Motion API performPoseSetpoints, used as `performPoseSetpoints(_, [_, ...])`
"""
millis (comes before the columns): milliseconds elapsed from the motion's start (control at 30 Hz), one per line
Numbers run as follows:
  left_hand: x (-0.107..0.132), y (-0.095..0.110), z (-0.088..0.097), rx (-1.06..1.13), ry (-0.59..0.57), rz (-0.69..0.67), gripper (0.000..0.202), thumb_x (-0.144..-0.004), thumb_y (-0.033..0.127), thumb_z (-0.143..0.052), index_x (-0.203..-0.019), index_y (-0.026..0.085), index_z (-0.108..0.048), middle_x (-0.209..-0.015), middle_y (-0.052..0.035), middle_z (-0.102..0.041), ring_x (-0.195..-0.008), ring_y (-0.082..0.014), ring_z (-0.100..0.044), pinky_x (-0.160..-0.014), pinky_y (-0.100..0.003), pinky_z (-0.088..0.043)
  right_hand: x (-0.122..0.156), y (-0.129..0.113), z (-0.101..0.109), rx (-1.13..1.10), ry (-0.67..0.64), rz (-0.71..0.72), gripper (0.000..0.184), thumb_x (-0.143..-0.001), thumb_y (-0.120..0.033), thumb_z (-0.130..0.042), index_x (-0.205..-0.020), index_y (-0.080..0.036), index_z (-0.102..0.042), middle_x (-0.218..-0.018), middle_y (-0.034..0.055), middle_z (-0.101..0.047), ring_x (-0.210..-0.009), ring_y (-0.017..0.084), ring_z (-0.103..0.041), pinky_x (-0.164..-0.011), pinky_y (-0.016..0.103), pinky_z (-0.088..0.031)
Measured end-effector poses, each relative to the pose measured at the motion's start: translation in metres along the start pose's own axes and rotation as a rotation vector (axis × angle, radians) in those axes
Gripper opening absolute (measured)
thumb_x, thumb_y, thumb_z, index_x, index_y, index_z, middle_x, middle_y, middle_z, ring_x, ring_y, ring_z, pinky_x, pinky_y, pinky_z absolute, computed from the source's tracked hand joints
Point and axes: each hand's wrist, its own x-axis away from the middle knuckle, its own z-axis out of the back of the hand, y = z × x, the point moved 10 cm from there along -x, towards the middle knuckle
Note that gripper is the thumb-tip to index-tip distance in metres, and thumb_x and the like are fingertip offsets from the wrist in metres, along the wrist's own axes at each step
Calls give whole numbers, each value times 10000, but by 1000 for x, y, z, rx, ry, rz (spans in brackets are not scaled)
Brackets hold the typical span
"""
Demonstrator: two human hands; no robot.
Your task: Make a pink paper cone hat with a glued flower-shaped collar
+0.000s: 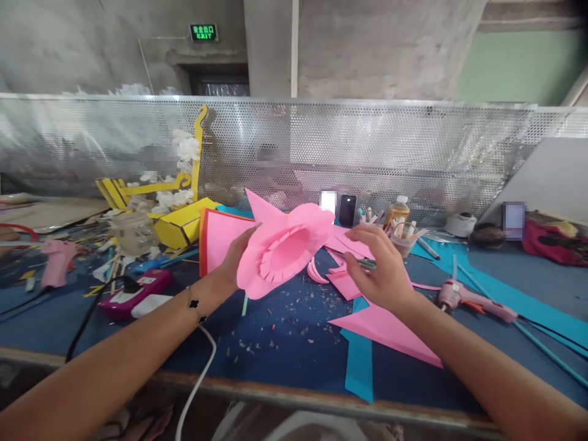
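Note:
My left hand (236, 254) grips the left edge of a pink foam-sheet piece (257, 233). This piece has a wavy, petal-like rim, a pointed tip at the top and an oval hollow ringed by cut tabs; it is raised above the table, the hollow turned to me. Most of my left fingers are hidden behind it. To its right hovers my right hand (383, 269), thumb and fingers apart, with nothing visibly held. A small greenish tool (366, 263) shows between that thumb and fingers, apparently beyond them; its kind is unclear. Pink offcuts (344, 285) lie below.
A pink glue gun (478, 300) lies at right, another glue gun (57, 263) at left. Near my left forearm are a purple device (138, 294) and a white cable (202, 373). Blue strips (359, 367), a bottle (397, 214) and a yellow construction (184, 226) also occupy the table (275, 349).

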Motion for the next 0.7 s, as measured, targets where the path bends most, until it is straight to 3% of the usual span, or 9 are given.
performPoseSetpoints(67, [0,-4,-9,42,-26,39,299,-782,496,-747,-858,211,-702,-857,-57,-765,-984,-317,-717,-868,-416,-587,2,-4,-10,-27,-60,8,304,-941,-129,-610,-1225,-235,-586,-1104,114,-703,-1058,273,-675,-894,457,-570])
performPoseSetpoints(167, [2,-7,-25,102,-95,84,313,-779,435,-768,-978,198,-721,-921,-66,-768,-992,-306,-716,-849,-405,-578,6,-2,-23,-67,-160,-52,234,-963,-179,-611,-1192,-226,-608,-1068,100,-734,-984,248,-696,-855,430,-569])
performPoseSetpoints(267, [3,-2,-33,189,-139,32,360,-743,275,-827,-1079,218,-710,-1026,-43,-766,-1006,-244,-704,-858,-351,-563,12,10,-37,-208,-277,-215,250,-966,-273,-626,-1210,-217,-626,-1101,101,-744,-1004,244,-699,-877,425,-563])
performPoseSetpoints(400, [4,1,-40,203,-167,-43,411,-719,168,-868,-1097,221,-715,-1019,-21,-769,-978,-201,-697,-863,-326,-567,28,22,-65,-630,-416,-497,285,-971,-433,-631,-1146,-216,-689,-1103,83,-754,-989,233,-698,-868,397,-568])
performPoseSetpoints(533, [6,-2,-42,77,-142,-119,472,-702,170,-902,-1134,203,-714,-1045,-29,-771,-1012,-211,-695,-910,-335,-565,36,26,-82,-956,-366,-661,312,-874,-478,-741,-1033,-210,-743,-1016,53,-785,-929,240,-707,-864,392,-578])
performPoseSetpoints(633, [6,-5,-38,-64,-125,-171,584,-691,220,-920,-1224,216,-679,-1154,-53,-755,-1123,-257,-674,-1008,-408,-541,43,37,-84,-955,-279,-794,306,-778,-445,-803,-957,-200,-765,-906,39,-790,-908,260,-708,-842,391,-581])
performPoseSetpoints(700, [6,-7,-36,-188,-147,-188,642,-672,239,-927,-1256,213,-662,-1172,-72,-749,-1211,-303,-640,-1091,-479,-489,46,46,-79,-897,-213,-865,282,-788,-428,-765,-956,-201,-770,-853,32,-783,-899,266,-707,-829,393,-578])
